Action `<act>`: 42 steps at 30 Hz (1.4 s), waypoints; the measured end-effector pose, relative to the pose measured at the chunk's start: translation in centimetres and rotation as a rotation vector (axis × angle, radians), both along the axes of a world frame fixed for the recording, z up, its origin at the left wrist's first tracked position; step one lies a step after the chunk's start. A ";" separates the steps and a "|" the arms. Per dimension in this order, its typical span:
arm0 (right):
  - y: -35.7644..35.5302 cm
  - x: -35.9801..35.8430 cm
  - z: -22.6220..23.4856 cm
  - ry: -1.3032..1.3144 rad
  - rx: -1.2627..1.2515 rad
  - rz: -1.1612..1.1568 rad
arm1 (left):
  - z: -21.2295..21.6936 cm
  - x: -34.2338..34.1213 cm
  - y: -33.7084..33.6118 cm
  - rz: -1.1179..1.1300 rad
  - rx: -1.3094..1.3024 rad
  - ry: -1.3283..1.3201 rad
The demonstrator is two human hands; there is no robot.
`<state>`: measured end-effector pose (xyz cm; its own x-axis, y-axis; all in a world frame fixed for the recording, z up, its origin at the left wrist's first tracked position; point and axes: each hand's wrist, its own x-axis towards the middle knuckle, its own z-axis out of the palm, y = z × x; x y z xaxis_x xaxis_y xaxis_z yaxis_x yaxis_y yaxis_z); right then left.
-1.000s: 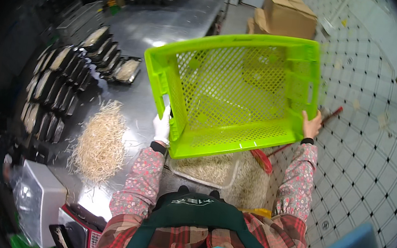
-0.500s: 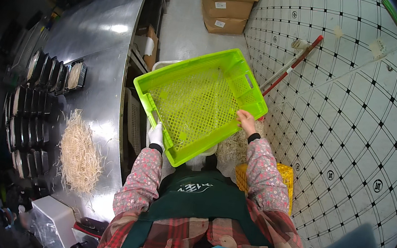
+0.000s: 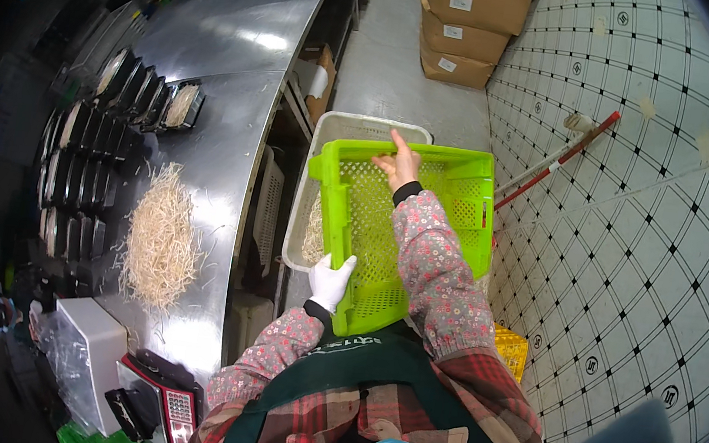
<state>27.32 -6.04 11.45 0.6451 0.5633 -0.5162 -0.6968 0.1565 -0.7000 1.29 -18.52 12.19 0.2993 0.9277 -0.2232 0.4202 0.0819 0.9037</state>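
A bright green perforated plastic crate (image 3: 452, 206) is held low over a grey-white bin (image 3: 334, 127) on the floor. My left hand (image 3: 331, 281), in a white glove, grips the crate's near left corner. My right hand (image 3: 398, 165), bare, rests on the crate's far rim with a finger pointing up. Pale straw-like shreds show inside the bin beneath the crate's left side.
A steel table (image 3: 235, 42) runs along the left with a heap of pale shreds (image 3: 162, 239), rows of black trays (image 3: 94, 130) and a small scale (image 3: 168, 397). Cardboard boxes (image 3: 469, 24) stand ahead. A red-handled mop (image 3: 554, 157) leans on the tiled wall; a yellow crate (image 3: 510, 349) sits by it.
The green crate has come down from a tilted, raised position to low over the bin. My right hand shifted from its side edge to the far rim; the view turned away from the table.
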 end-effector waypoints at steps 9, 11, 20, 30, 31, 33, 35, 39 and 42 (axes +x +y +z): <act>-6.7 3.7 22.4 -0.209 0.631 -0.077 | 9.6 3.3 4.9 -0.140 0.983 -0.088; -8.6 3.8 26.7 -0.285 0.845 0.010 | 12.6 3.6 8.2 -0.085 1.153 -0.069; -13.7 6.7 23.5 -0.124 0.923 0.235 | 17.4 6.0 12.4 0.208 1.301 0.041; -22.3 0.7 -11.2 0.349 0.150 0.151 | -6.2 -1.9 1.1 -0.222 0.818 0.589; -24.3 1.3 -15.3 0.448 0.136 0.081 | -7.5 -1.4 0.3 -0.322 0.746 0.647; -24.3 0.3 -15.8 0.311 0.080 0.034 | -6.8 -1.0 0.8 -0.368 0.732 0.646; -25.5 1.2 -16.2 0.364 0.057 0.060 | -6.1 -1.1 0.9 -0.400 0.804 0.630; -26.4 1.6 -14.9 0.323 0.030 0.034 | -5.6 0.5 1.2 -0.410 0.830 0.557; -26.4 2.4 -14.0 0.339 0.079 0.097 | -6.4 0.1 0.4 -0.394 0.768 0.570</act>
